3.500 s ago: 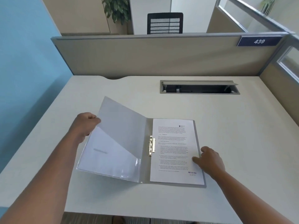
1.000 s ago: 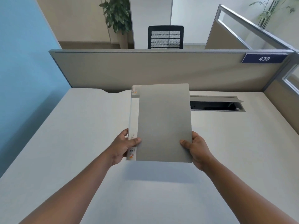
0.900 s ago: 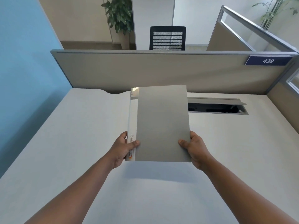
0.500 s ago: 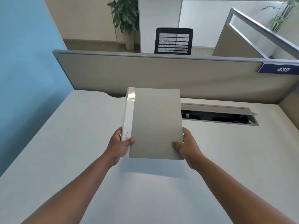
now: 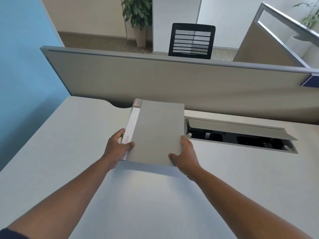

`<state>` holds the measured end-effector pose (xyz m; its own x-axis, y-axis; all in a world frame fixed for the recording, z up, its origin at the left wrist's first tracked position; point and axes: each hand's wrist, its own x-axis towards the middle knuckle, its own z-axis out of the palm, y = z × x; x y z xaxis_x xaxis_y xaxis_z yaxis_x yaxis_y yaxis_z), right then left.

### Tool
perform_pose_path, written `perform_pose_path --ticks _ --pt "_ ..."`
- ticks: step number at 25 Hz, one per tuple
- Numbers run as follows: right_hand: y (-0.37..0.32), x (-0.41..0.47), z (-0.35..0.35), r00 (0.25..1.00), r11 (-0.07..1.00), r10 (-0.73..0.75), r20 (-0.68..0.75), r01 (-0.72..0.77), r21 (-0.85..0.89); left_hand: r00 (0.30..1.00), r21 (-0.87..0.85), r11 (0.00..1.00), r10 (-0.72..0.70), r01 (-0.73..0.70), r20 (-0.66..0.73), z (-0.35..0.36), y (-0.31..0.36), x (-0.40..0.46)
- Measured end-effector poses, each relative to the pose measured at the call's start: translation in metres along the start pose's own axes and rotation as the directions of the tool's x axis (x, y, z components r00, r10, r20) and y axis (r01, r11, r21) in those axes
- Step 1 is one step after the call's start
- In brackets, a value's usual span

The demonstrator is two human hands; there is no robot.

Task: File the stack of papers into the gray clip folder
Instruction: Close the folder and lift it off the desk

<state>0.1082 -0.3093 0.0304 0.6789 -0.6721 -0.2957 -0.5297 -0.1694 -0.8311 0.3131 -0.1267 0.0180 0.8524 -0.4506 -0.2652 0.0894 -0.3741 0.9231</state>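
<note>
Head view looks forward and down across the desk (image 5: 69,152), close above it

- The gray clip folder (image 5: 158,131) sits at the centre of the frame, closed, plain gray cover facing up.
- A white spine strip with small orange print runs along its left edge.
- Its near edge is raised above its shadow.

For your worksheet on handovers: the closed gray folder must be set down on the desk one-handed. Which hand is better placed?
Probably the left hand: it wraps the gray folder at its stiff spine; the right hand only pinches the loose corner.
</note>
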Motion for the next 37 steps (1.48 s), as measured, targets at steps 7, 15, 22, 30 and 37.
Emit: perform_pose_path --ticks 7,15,22,30,37 --pt "0.018 0.039 0.005 0.999 0.984 0.01 0.048 -0.001 -0.179 0.997 0.225 0.973 0.067 -0.058 -0.034 0.02 -0.011 0.03" --pt "0.019 0.046 0.008 0.994 0.907 0.059 0.097 -0.013 -0.42 0.992 0.388 0.916 0.123 -0.1 -0.036 0.04 -0.023 0.041" --pt "0.026 0.048 0.004 0.996 0.81 0.05 0.075 0.004 -0.586 0.995 0.313 0.946 0.097 -0.087 -0.014 0.037 -0.022 0.046" --pt "0.032 0.053 0.001 0.995 0.81 0.033 0.097 0.03 -0.586 0.996 0.208 0.974 0.088 -0.089 0.016 0.033 -0.023 0.048" --pt "0.037 0.059 -0.001 0.994 0.774 0.001 0.112 0.07 -0.629 0.997 0.261 0.963 0.067 -0.073 0.031 0.031 -0.02 0.052"
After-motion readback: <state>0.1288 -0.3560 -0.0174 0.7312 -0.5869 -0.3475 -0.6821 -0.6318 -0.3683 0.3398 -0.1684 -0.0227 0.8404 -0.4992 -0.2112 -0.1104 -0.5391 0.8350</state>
